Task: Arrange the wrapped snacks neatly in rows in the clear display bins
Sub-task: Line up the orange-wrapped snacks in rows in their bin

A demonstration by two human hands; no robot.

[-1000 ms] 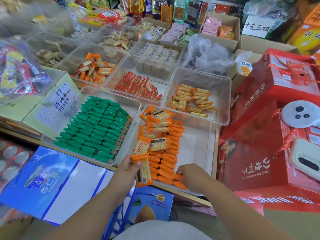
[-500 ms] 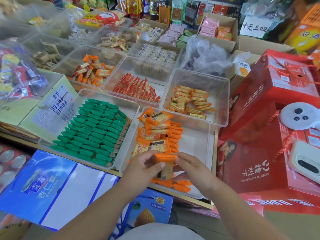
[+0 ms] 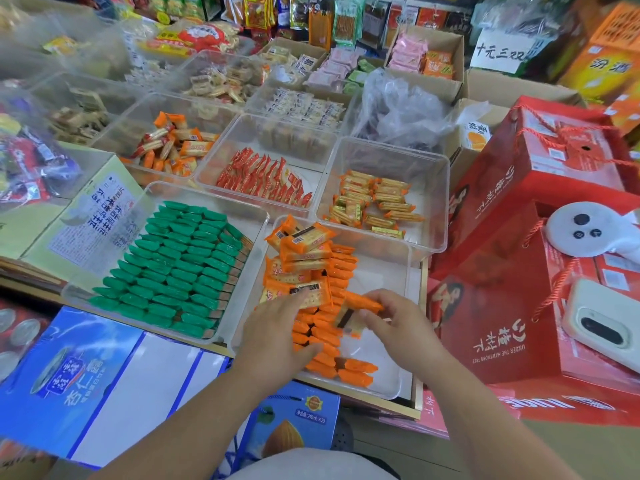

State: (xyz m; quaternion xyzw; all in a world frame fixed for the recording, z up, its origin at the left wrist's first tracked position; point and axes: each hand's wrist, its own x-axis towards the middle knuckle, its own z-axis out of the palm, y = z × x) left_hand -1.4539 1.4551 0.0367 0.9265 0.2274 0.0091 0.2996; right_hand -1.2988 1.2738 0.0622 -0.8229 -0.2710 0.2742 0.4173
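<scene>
Over the bin [image 3: 381,278], right hand [image 3: 403,325] fingers [image 3: 375,301] pinch an orange snack [image 3: 362,304].

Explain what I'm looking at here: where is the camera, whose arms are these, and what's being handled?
No machine here: a person works bare-handed, and the single picture comes from a camera worn on their head, looking down at a shop display. In front stands a clear bin partly filled with rows of orange packets; beside it a bin of green packets already in neat rows. The right hand pinches one orange packet above the bin. The left hand lies, fingers fairly straight, on the orange rows. Red gift boxes stand on the right.
</scene>
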